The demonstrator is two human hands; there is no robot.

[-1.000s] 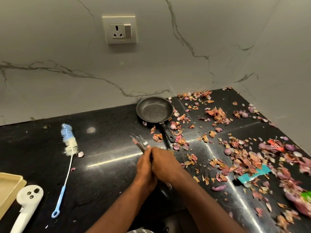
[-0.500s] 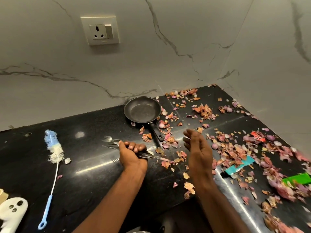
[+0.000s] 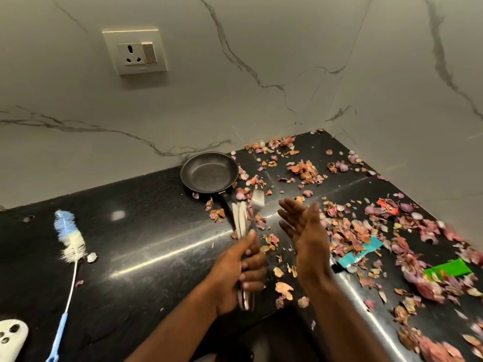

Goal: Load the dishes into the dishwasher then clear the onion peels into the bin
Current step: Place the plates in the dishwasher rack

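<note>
My left hand point(image 3: 241, 273) grips a bundle of metal cutlery point(image 3: 244, 218), held upright above the black counter point(image 3: 146, 231); the upper ends are blurred. Just to the right, my right hand point(image 3: 304, 231) is held up with straight fingers, palm toward the cutlery, holding nothing. A small black frying pan point(image 3: 209, 172) sits at the back by the wall, its handle pointing toward my left hand. Onion peels point(image 3: 347, 231) are scattered over the right half of the counter, up to the corner.
A blue and white bottle brush point(image 3: 69, 241) lies on the left of the counter, and a white device point(image 3: 10, 335) at the lower left edge. Teal point(image 3: 360, 253) and green point(image 3: 448, 267) wrappers lie among the peels. Marble walls close off the back and right.
My left hand has lifted the cutlery from lying flat on the counter to upright. My right hand has risen beside it with fingers spread. The view shifted slightly.
</note>
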